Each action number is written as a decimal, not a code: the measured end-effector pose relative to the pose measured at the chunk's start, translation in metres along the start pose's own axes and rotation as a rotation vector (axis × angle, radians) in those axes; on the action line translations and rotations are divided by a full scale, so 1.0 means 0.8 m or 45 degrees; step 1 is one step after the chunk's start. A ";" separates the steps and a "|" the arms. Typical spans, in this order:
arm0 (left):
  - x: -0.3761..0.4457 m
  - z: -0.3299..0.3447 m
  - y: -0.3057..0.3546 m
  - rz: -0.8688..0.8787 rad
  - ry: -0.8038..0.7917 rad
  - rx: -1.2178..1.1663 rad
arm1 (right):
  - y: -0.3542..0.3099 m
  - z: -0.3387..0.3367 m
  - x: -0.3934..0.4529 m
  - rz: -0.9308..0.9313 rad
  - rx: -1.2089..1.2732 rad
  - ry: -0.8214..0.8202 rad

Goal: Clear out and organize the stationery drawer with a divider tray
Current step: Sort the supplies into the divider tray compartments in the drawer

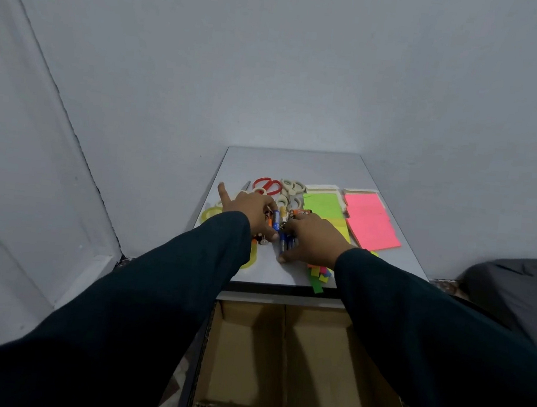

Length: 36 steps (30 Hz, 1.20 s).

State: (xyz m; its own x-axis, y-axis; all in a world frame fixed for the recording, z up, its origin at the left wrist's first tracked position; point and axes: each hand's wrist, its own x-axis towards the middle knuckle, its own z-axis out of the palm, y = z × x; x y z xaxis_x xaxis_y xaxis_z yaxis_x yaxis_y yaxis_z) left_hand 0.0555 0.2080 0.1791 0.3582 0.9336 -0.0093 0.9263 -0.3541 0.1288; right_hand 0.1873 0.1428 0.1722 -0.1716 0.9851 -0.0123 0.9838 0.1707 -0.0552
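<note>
Nearest to us, the open drawer [306, 366] is holding the cardboard divider tray [282, 344]; its compartments that we can see are bare, so we judge the sorting into it is not yet begun. Above it, on the white cabinet top [298, 163], the stationery is lying in groups, probably so that each kind can go to its own compartment.

We are reaching with both arms to the batteries [282, 229] in the middle. Our left hand [253, 213] is curling its fingers around some of them, with the forefinger sticking out. Our right hand [314, 239] is cupping the others from the right side, thumb low on the top; whether it is really gripping them we cannot tell. The two hands are almost meeting, seemingly to gather the rolling batteries into one bunch.

A tape roll [210, 214] is lying left of them, small colour flags [317, 274] at the front edge. Further away are green sticky notes [323, 204], pink sticky notes [371, 222], red scissors [267, 185] and cream scissors [292, 187].
</note>
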 end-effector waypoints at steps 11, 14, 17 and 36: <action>-0.069 -0.036 -0.016 -0.017 0.087 -0.174 | -0.024 -0.036 -0.041 -0.028 0.068 0.104; -0.102 -0.035 -0.023 -0.016 0.111 -0.227 | -0.034 -0.036 -0.059 -0.027 0.087 0.074; -0.142 -0.025 -0.030 0.035 0.139 -0.259 | -0.048 -0.030 -0.080 -0.028 0.116 0.052; -0.240 0.107 -0.083 0.174 -0.063 -0.153 | -0.119 0.083 -0.143 0.010 0.179 -0.309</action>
State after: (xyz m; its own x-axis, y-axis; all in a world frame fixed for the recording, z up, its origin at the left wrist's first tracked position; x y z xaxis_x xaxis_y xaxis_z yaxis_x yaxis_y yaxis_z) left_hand -0.0646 0.0472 0.0876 0.4880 0.8722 -0.0321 0.8489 -0.4658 0.2496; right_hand 0.1095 0.0123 0.1124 -0.1886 0.9494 -0.2512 0.9710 0.1420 -0.1922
